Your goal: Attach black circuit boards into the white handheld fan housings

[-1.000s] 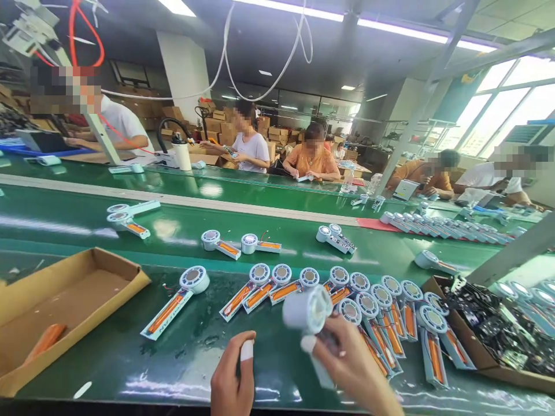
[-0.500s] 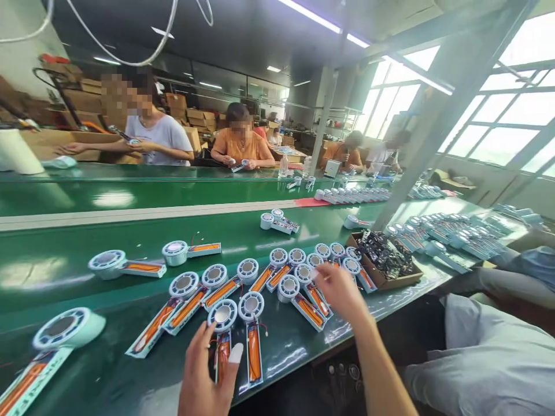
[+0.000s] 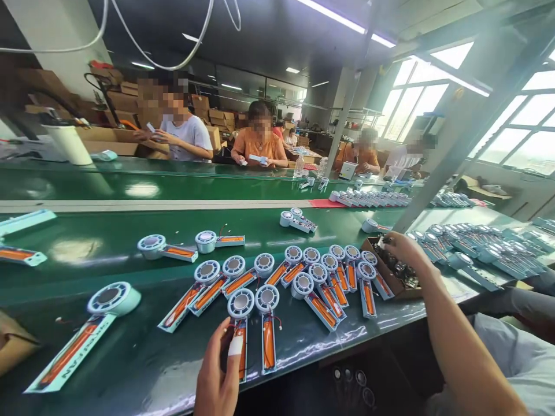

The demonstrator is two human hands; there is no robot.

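My left hand (image 3: 219, 361), with white tape round the thumb, closes on the handle of a pale-blue handheld fan (image 3: 241, 303) lying near the table's front edge. Its open handle shows an orange cell and thin wires. Beside it lies a second fan (image 3: 267, 297) of the same kind. Over to the right, my right hand (image 3: 405, 251) is at a cardboard box (image 3: 392, 283) full of small black parts (image 3: 406, 274). Its fingers are bunched over the parts, and what they pinch is hidden. Several more open fans (image 3: 303, 284) lie between my hands.
A larger-looking fan (image 3: 108, 299) lies at the near left. A metal post (image 3: 437, 162) rises behind the box, with rows of fans (image 3: 485, 242) beyond. A co-worker's grey clothing (image 3: 507, 352) is close at right. Several people sit across the green table (image 3: 243, 193).
My right hand has moved right, from the group of fans to the box of black parts. My left hand's thumb and fingers have drawn in on the fan's handle. The view has turned left.
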